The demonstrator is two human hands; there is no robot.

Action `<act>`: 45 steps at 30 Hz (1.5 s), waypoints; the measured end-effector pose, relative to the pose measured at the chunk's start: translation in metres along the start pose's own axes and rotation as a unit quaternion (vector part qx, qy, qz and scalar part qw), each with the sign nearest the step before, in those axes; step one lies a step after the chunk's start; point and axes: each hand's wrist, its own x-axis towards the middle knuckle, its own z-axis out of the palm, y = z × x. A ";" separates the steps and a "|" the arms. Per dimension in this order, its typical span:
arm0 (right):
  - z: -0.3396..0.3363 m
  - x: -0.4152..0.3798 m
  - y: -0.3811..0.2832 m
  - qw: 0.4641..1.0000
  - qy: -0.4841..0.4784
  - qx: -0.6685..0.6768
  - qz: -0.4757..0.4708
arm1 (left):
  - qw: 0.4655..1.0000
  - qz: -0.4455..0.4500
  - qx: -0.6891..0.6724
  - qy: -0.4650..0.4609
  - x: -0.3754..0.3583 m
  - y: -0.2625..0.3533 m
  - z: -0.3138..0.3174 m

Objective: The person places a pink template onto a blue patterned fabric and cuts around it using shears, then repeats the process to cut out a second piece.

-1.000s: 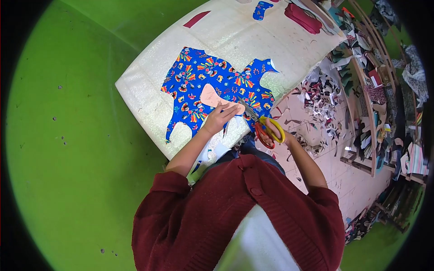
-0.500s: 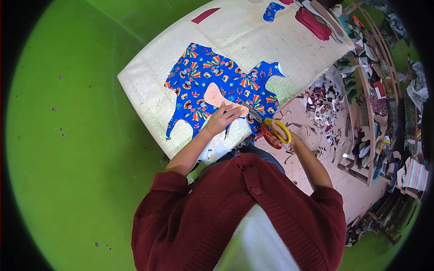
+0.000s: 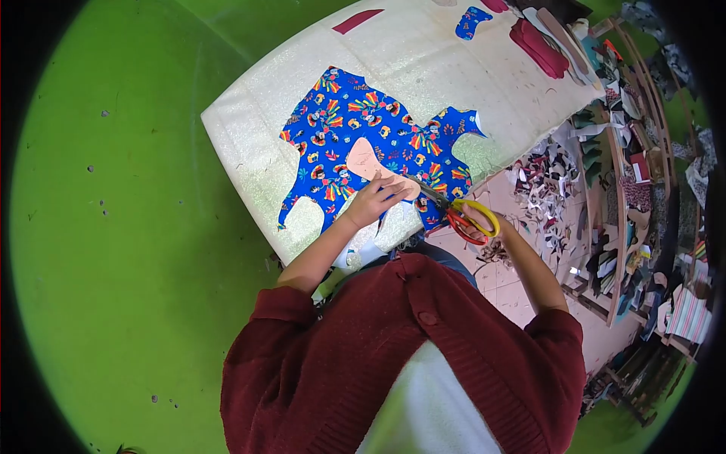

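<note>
A blue patterned fabric [image 3: 348,113] with bright figures and an irregular cut outline lies on the pale table. On top of it rests a pink template [image 3: 366,160], narrow in the middle. My left hand [image 3: 372,203] lies over the template's lower part with its fingers spread, pressing it on the fabric. Closed round the handles of the scissors [image 3: 473,219], one yellow and one red, is my right hand [image 3: 484,227]. The blades point left at the template's right end, over the blue fabric; whether they are parted is hard to tell.
The pale table [image 3: 257,129] carries a dark red strip [image 3: 358,21], a small blue patterned piece [image 3: 473,23] and stacked dark red pieces [image 3: 538,48]. Scraps [image 3: 544,181] litter the floor on the right, beside wooden racks [image 3: 616,189] full of material.
The scissors and my right hand have moved slightly right. The table and fabric appear shifted a little to the right in view. My left hand stays on the template.
</note>
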 end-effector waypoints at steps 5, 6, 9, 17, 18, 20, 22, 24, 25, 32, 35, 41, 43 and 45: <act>0.003 0.000 -0.008 1.000 -0.030 0.003 0.002 | 1.000 0.000 0.001 -0.005 -0.003 -0.001 0.003; 0.001 0.001 -0.007 1.000 -0.030 0.002 0.003 | 1.000 -0.001 0.000 -0.003 -0.002 -0.002 0.003; -0.004 0.009 -0.007 0.997 -0.052 0.045 0.022 | 1.000 0.003 -0.006 0.004 -0.001 -0.002 0.002; -0.002 0.017 -0.028 0.995 -0.098 0.001 0.002 | 1.000 -0.015 -0.011 0.016 -0.002 -0.001 0.004; -0.003 0.016 -0.028 0.995 -0.098 0.001 0.002 | 1.000 -0.015 -0.011 0.016 -0.001 0.000 0.003; -0.004 0.015 -0.026 0.996 -0.089 0.010 0.009 | 1.000 -0.014 0.010 0.024 0.000 0.001 0.001; -0.002 0.012 -0.028 0.997 -0.075 0.001 0.010 | 0.999 -0.020 0.003 0.031 0.001 0.002 -0.001; -0.003 0.012 -0.028 0.998 -0.062 -0.007 0.011 | 0.999 -0.026 -0.003 0.038 0.001 0.004 -0.002; -0.005 0.013 -0.027 0.998 -0.058 -0.014 0.016 | 0.999 -0.026 0.005 0.045 0.001 0.004 -0.003; -0.018 0.020 -0.019 0.996 -0.074 -0.035 0.040 | 0.998 -0.023 0.023 0.057 0.000 0.005 -0.002; -0.006 0.014 -0.031 0.996 -0.067 0.004 0.063 | 0.998 -0.025 0.025 0.056 0.001 0.005 -0.001; -0.005 0.022 -0.033 0.994 -0.104 -0.013 0.031 | 0.997 -0.033 0.026 0.061 0.003 0.008 -0.001; 0.000 0.025 -0.037 0.994 -0.107 -0.006 0.028 | 0.997 -0.034 0.026 0.060 0.001 0.008 -0.001; 0.000 0.027 -0.039 0.994 -0.108 0.002 0.024 | 0.997 -0.033 0.026 0.060 0.002 0.008 -0.001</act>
